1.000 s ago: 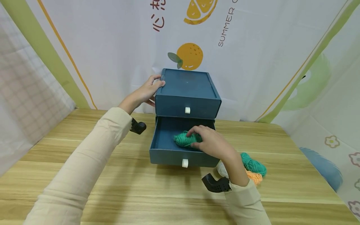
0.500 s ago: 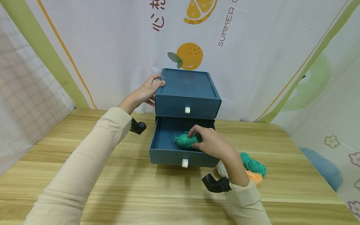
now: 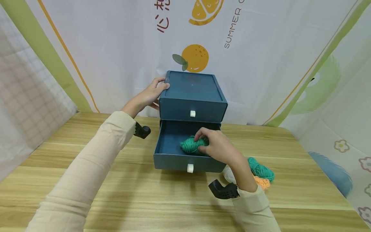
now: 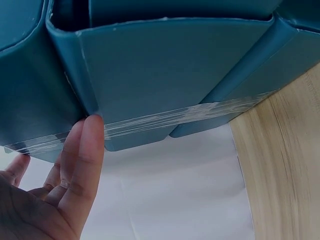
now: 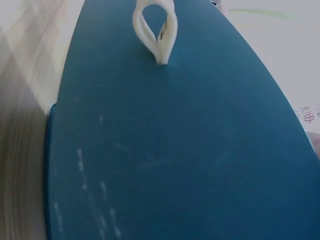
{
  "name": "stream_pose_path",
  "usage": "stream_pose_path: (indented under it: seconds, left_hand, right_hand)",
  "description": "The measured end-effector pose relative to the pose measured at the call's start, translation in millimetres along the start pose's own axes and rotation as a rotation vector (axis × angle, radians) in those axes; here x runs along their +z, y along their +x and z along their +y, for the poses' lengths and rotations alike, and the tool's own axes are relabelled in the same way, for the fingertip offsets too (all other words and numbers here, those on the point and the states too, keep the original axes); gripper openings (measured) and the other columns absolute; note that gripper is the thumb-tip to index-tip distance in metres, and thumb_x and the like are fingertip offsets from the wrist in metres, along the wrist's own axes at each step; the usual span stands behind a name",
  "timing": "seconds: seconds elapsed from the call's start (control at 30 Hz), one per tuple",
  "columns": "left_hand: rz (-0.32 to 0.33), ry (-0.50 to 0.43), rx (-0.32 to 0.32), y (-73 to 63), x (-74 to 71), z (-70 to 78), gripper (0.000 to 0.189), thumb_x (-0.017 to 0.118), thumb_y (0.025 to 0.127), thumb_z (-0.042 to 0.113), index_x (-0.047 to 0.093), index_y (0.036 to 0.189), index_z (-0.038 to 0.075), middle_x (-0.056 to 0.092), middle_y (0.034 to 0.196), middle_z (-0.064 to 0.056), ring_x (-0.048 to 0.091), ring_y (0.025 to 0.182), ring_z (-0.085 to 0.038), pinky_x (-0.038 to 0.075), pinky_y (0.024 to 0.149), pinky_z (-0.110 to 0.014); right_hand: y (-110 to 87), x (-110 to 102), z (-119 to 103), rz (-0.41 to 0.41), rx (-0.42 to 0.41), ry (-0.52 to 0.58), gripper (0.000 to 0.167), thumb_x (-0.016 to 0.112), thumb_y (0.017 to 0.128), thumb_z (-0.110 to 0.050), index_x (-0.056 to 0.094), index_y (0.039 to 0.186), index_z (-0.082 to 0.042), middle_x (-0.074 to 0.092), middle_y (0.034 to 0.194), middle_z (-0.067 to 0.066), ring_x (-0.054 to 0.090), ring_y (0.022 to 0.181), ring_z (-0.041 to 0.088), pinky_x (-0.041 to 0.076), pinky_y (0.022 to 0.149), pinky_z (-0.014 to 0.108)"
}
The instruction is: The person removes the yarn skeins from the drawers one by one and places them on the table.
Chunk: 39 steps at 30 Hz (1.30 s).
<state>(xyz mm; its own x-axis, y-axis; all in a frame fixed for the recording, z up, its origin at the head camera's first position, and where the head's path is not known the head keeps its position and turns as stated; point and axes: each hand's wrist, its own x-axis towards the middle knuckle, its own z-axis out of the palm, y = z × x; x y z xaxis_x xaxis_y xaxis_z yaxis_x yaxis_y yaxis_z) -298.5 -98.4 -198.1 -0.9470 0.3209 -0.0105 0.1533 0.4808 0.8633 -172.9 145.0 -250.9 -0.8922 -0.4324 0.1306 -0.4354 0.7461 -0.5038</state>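
Note:
A blue two-drawer cabinet stands on the table with its lower drawer pulled out and its upper one closed. My left hand rests against the cabinet's left side, thumb at the top edge; in the left wrist view its fingers touch the blue wall near a band of clear tape. Inside the lower drawer, my right hand holds a green yarn skein between curled fingers and thumb, hiding its right end. The right wrist view is mostly the drawer front with its white loop pull.
Right of the drawer, partly behind my right forearm, lie a second green skein, an orange skein and a white one on the wooden table. A printed curtain hangs close behind the cabinet.
The green skein in the drawer has shifted slightly right and my right fingers have drawn in a little on it. The left hand stays on the cabinet.

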Motion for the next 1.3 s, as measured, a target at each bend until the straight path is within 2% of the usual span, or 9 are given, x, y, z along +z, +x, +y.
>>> stream_pose_path:
  seconds: [0.2, 0.37, 0.47, 0.67, 0.87, 1.13, 1.3]
  left_hand:
    - [-0.008, -0.011, -0.003, 0.1, 0.4, -0.4, 0.066, 0.029, 0.097, 0.050, -0.001, 0.150, 0.025, 0.031, 0.147, -0.019, 0.062, 0.100, -0.038, 0.052, 0.075, -0.040]
    - [0.001, -0.004, 0.001, 0.6, 0.1, 0.5, 0.066, 0.029, 0.097, 0.050, -0.001, 0.150, 0.025, 0.030, 0.147, -0.019, 0.063, 0.099, -0.038, 0.053, 0.072, -0.037]
    - [0.004, -0.006, -0.001, 0.1, 0.0, 1.3, 0.066, 0.030, 0.097, 0.049, 0.000, 0.150, 0.025, 0.028, 0.148, -0.019, 0.062, 0.100, -0.039, 0.054, 0.070, -0.035]
    - [-0.002, -0.008, -0.007, 0.4, 0.6, 0.4, 0.066, 0.030, 0.097, 0.049, -0.001, 0.150, 0.025, 0.029, 0.148, -0.019, 0.062, 0.101, -0.040, 0.053, 0.071, -0.036]
    - [0.002, -0.009, -0.006, 0.7, 0.2, -0.7, 0.066, 0.030, 0.096, 0.049, -0.001, 0.150, 0.025, 0.031, 0.147, -0.019, 0.063, 0.099, -0.039, 0.053, 0.070, -0.035]
    - [0.001, -0.009, 0.001, 1.1, -0.1, -1.7, 0.067, 0.030, 0.096, 0.050, 0.000, 0.150, 0.025, 0.030, 0.147, -0.019, 0.063, 0.100, -0.039, 0.053, 0.069, -0.034]
    - [0.001, -0.009, 0.003, 1.4, 0.1, -1.9, 0.067, 0.030, 0.096, 0.050, -0.001, 0.150, 0.025, 0.030, 0.147, -0.019, 0.063, 0.099, -0.038, 0.053, 0.069, -0.035]
  right_hand:
    - [-2.9, -1.7, 1.8, 0.099, -0.047, 0.010, 0.019, 0.067, 0.083, -0.005, 0.062, 0.101, -0.010, 0.067, 0.102, 0.006, 0.058, 0.084, 0.017, 0.050, 0.076, 0.033]
    - [-9.2, -10.0, 5.5, 0.212, -0.119, 0.031, 0.020, 0.068, 0.082, -0.002, 0.062, 0.100, -0.008, 0.067, 0.098, 0.007, 0.053, 0.076, 0.017, 0.048, 0.069, 0.030]
    - [-14.8, -16.4, 8.4, 0.281, -0.149, 0.038, 0.021, 0.068, 0.080, 0.002, 0.062, 0.099, -0.006, 0.067, 0.096, 0.007, 0.055, 0.076, 0.017, 0.049, 0.071, 0.033]
    - [-32.0, -31.7, 11.3, 0.403, -0.140, 0.005, 0.023, 0.069, 0.079, 0.004, 0.064, 0.098, -0.006, 0.065, 0.091, 0.006, 0.052, 0.083, 0.016, 0.045, 0.073, 0.031]
    - [-48.8, -42.4, 19.0, 0.435, -0.114, -0.053, 0.023, 0.070, 0.079, 0.003, 0.064, 0.098, -0.008, 0.065, 0.096, 0.005, 0.052, 0.088, 0.016, 0.043, 0.073, 0.029]
    - [-69.0, -50.3, 38.4, 0.464, -0.090, -0.179, 0.026, 0.071, 0.077, 0.004, 0.063, 0.098, -0.009, 0.063, 0.098, 0.005, 0.050, 0.083, 0.013, 0.041, 0.069, 0.024]
    - [-78.4, -54.6, 52.3, 0.473, -0.066, -0.211, 0.027, 0.071, 0.076, 0.005, 0.062, 0.098, -0.008, 0.063, 0.098, 0.007, 0.050, 0.083, 0.013, 0.039, 0.068, 0.022]
